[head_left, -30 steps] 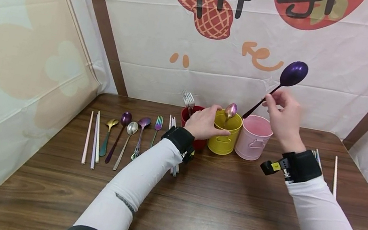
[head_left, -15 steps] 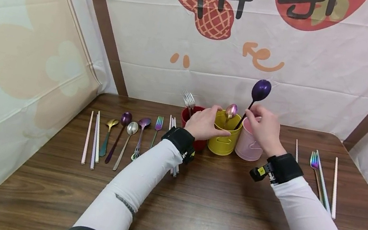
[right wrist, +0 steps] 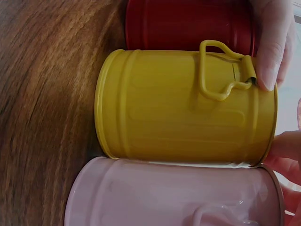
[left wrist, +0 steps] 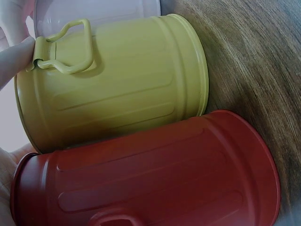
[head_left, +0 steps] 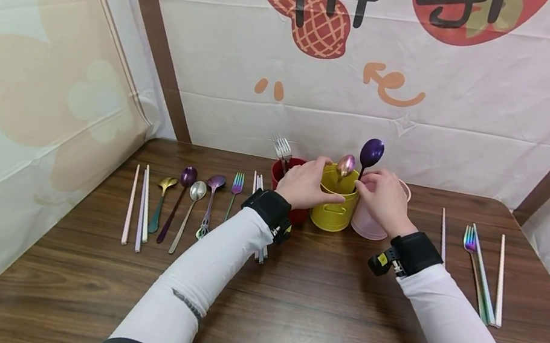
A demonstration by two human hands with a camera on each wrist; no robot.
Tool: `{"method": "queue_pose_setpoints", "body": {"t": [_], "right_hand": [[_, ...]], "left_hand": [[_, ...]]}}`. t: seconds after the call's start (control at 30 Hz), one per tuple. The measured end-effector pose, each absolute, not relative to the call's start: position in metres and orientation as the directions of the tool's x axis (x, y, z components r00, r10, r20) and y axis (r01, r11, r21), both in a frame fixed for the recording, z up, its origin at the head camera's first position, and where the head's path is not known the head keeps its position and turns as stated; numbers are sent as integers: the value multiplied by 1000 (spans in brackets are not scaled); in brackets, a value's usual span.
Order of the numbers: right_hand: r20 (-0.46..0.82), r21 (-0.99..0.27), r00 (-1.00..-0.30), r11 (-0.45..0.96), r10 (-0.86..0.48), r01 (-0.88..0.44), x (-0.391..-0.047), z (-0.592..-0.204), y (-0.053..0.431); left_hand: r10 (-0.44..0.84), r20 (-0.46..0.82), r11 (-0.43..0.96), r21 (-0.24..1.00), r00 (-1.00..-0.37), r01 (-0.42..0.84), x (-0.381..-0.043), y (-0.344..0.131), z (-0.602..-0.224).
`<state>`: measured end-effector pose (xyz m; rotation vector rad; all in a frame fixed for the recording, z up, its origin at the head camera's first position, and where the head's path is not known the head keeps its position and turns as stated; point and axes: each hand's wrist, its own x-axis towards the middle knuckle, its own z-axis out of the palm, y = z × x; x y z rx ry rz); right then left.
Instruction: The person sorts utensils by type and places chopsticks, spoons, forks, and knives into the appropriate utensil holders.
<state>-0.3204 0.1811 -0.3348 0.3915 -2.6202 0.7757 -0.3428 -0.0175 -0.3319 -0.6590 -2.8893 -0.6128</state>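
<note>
Three small metal buckets stand side by side at the back of the table: red (head_left: 298,216), yellow (head_left: 330,218) and pink (head_left: 369,227). My left hand (head_left: 304,184) grips the yellow bucket's rim, its thumb on the front above the wire handle (right wrist: 221,70). Between the fingertips of my right hand (head_left: 386,200) is a large dark purple spoon (head_left: 372,152), bowl up, pinched by its handle. The handle's lower end is hidden in the yellow bucket. A pinkish spoon (head_left: 345,164) leans in that same bucket. Silver forks (head_left: 282,147) stick up from the red one.
On the left lie chopsticks (head_left: 143,209), several spoons (head_left: 188,177) and a rainbow fork (head_left: 238,183). More chopsticks (head_left: 259,182) lie partly under my left forearm. To the right are another rainbow fork (head_left: 470,238) and more chopsticks (head_left: 500,282). A printed cloth (head_left: 454,160) hangs behind the table.
My right hand has brought the purple spoon left and down, from above the pink bucket into the yellow one, turning it more upright. The left hand has stayed in place.
</note>
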Motion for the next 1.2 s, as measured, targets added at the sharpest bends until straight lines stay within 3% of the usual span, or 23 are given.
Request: {"method": "queue_pose_setpoints", "body": {"t": [0.77,1.2], "right_hand": [[437,-479,-890,804,-129,-352,-318,-331,180],[459,-465,-883,818,-103,-337,-307,-315,207]], "left_hand": [[398,180,828,352,-900,437,-340,-17,-328],[394,169,833,351,-904,428,-340,-17,-328]]}}
